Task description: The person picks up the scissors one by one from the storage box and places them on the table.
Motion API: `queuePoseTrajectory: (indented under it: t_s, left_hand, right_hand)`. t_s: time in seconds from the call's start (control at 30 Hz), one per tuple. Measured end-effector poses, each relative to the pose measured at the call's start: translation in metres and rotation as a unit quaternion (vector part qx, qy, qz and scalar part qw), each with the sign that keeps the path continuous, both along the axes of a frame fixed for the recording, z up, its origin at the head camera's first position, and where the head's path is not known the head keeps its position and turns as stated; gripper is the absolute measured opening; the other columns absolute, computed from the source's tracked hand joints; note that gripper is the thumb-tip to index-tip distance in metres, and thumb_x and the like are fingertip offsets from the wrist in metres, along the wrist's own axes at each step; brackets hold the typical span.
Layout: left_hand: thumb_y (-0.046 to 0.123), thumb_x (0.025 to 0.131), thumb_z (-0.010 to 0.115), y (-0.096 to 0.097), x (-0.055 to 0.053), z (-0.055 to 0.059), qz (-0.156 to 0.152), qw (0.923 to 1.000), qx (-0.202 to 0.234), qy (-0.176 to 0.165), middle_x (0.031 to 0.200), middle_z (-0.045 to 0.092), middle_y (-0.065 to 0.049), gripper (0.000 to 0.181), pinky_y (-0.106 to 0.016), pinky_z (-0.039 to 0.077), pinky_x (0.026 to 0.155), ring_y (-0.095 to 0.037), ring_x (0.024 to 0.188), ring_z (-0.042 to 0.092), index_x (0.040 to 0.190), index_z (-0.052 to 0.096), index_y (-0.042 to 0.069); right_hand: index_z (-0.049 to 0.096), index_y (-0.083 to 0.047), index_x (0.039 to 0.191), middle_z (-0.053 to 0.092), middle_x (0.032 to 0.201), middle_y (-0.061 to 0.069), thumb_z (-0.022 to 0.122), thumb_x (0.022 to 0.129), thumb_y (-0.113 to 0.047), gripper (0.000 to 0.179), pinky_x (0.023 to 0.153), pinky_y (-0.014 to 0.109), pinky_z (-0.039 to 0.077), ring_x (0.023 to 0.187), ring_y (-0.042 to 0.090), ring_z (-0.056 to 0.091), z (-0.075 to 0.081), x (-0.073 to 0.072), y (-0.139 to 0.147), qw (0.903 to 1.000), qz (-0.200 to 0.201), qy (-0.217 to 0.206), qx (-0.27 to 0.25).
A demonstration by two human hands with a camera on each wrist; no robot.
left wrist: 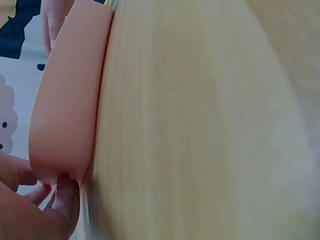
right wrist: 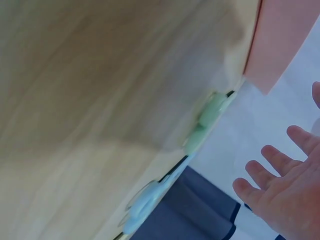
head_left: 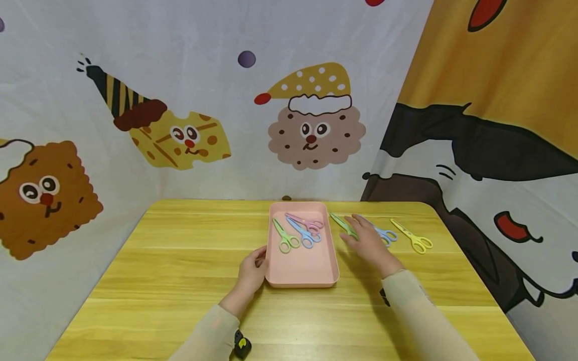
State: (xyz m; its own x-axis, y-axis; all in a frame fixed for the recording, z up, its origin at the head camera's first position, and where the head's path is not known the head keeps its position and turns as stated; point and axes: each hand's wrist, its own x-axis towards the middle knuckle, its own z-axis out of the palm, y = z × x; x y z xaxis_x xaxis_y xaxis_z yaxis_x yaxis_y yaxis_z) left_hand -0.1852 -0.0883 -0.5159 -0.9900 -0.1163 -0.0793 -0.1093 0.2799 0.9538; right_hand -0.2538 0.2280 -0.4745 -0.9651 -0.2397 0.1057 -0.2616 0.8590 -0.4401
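Nearest, 2 cream sleeves [head_left: 205, 333] reach in over the wood-grain table [head_left: 180, 235], with a black device [head_left: 242, 345] bearing a yellow mark at the left wrist. The left hand [head_left: 251, 271] grips the left wall of the pink tray [head_left: 302, 273], fingers bent and thumb pressed to the outer side. The tray lies lengthwise, near to far, on the far half of the table and holds 3 pairs of scissors: green scissors [head_left: 280, 229] at left, then blue scissors [head_left: 300, 229] and pink scissors [head_left: 303, 220], the last 2 overlapping. The right hand [head_left: 369, 245] is raised above the table right of the tray, fingers spread, grasping nothing. 3 further pairs lie on that side: yellow scissors [head_left: 408, 235] furthest right, a second blue pair [head_left: 383, 232] partly hidden by the hand, and a second green pair [head_left: 341, 224] just beside the tray, its handles also partly covered. Beyond the far edge, a printed cloth [head_left: 203, 30] shows a cheese in a striped hat and 2 biscuit figures.
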Motion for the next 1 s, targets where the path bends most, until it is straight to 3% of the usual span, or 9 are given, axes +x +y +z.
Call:
queuePoseTrajectory:
  t_s: [0.4,0.83,1.0]
  left_hand:
    - [0.001,0.093,0.053,-0.001,0.0,-0.002,-0.003,1.0,0.005,0.002,0.122,0.058,-0.02,0.038,-0.034,0.055,0.087,-0.029,0.108,0.059,0.131,0.052,-0.002]
    - [0.002,0.094,0.053,-0.001,0.0,-0.001,0.0,1.0,0.008,-0.004,0.123,0.058,-0.02,0.038,-0.034,0.054,0.088,-0.029,0.109,0.059,0.132,0.052,-0.001]
    - [0.003,0.094,0.053,-0.001,-0.001,-0.001,0.002,1.0,0.004,-0.003,0.123,0.059,-0.019,0.038,-0.034,0.054,0.088,-0.029,0.109,0.059,0.131,0.053,-0.001]
  right_hand:
    - [0.036,-0.009,0.145,0.026,0.152,0.022,0.062,0.091,-0.035,0.066,0.11,0.062,0.026,0.136,0.044,0.027,0.001,-0.003,-0.026,0.9998,0.011,0.016,-0.002]
    - [0.036,-0.012,0.146,0.025,0.153,0.019,0.06,0.09,-0.043,0.069,0.106,0.067,0.027,0.138,0.043,0.025,0.01,-0.003,-0.047,0.9991,0.037,-0.003,0.018]
    - [0.035,-0.01,0.146,0.025,0.153,0.02,0.064,0.089,-0.04,0.071,0.109,0.064,0.025,0.138,0.044,0.025,0.014,-0.002,-0.055,0.999,0.044,-0.008,0.009]
